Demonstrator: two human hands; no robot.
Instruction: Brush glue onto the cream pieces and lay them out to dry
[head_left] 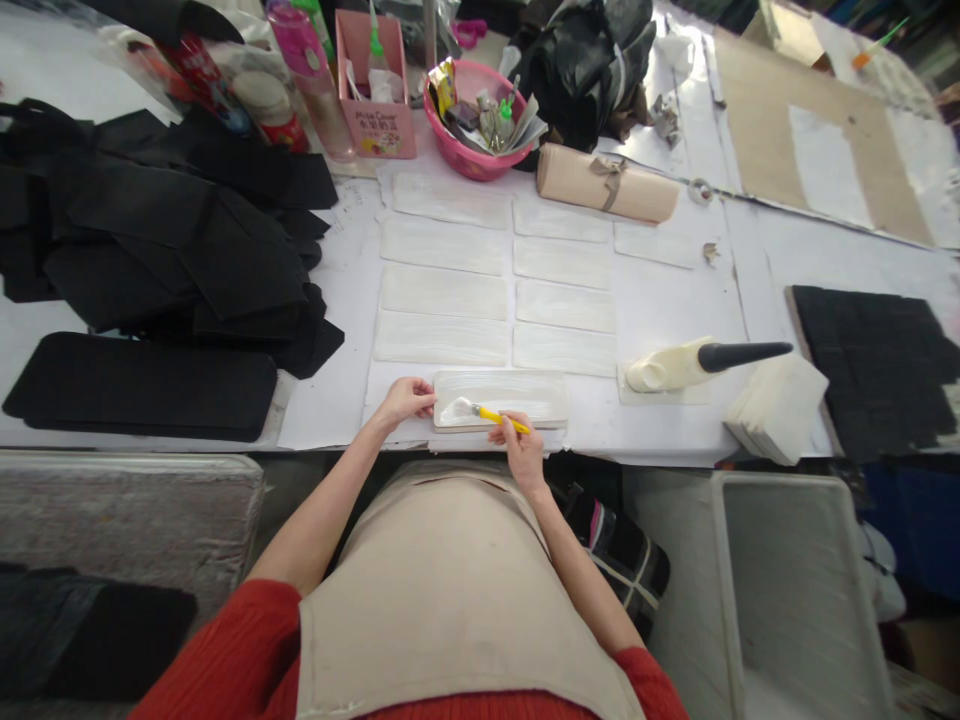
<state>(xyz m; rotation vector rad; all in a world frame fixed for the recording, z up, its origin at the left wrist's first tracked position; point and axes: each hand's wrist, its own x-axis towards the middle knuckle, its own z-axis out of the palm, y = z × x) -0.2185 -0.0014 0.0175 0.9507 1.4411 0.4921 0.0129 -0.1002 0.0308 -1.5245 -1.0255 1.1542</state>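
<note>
My right hand (523, 448) is closed around a brush (495, 416) with a yellow handle. Its pale bristles rest on a white rectangular panel (529, 390) with rounded corners, where a wet, glossy smear shows. At the panel's left end, my left hand (410, 399) pinches the edge between thumb and fingers. Beyond it lie several thin white rectangular pieces (444, 292) in two main columns. To the right, a cream-coloured bottle with a black nozzle (675, 366) lies on its side on a small sheet.
Black cut pieces (150, 220) are heaped at left, above a flat black stack (142, 385). A pink basket (480, 120), a pink box (375, 90) and a tied beige roll (607, 184) stand at the back. White pieces (780, 408) and black squares (874, 370) lie right; a bin (802, 590) sits below.
</note>
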